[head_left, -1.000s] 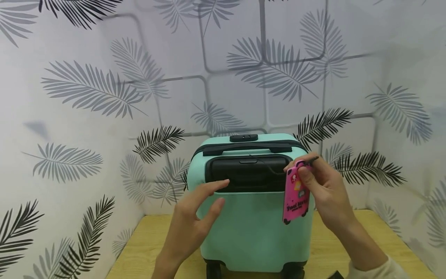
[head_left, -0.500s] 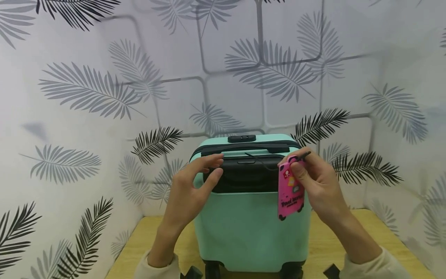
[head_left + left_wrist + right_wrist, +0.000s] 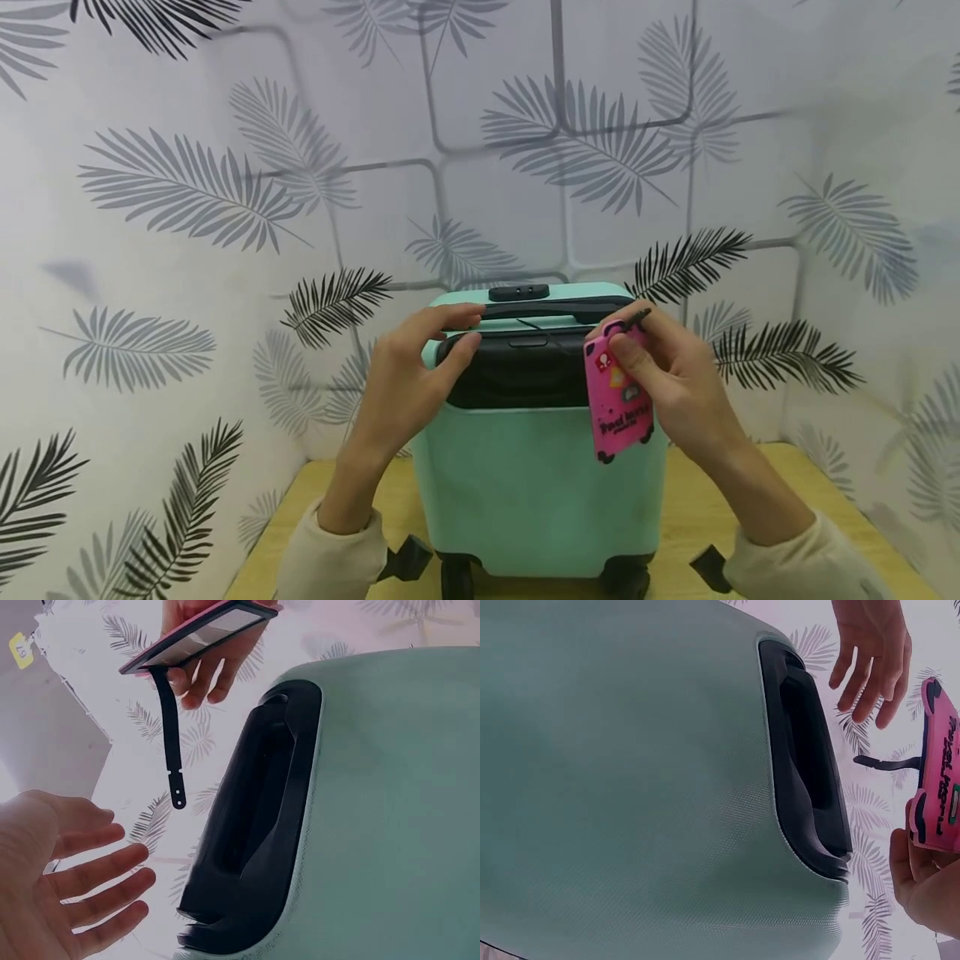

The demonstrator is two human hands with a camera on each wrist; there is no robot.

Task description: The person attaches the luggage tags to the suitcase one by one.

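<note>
The right hand pinches a pink luggage tag by its upper end, thumb on its face, holding it in front of the upper right corner of the mint-green suitcase; its black strap dangles free. The left hand, fingers loosely extended and holding nothing, has risen from the case's front to the black carry handle. The suitcase stands upright on a wooden table.

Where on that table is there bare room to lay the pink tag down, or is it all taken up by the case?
Bare wood shows on the table right of the mint suitcase, out to the wall, and a narrower strip on its left. The middle is crowded: the suitcase fills it, with the left hand and right hand, gripping the pink tag, at its top.
</note>
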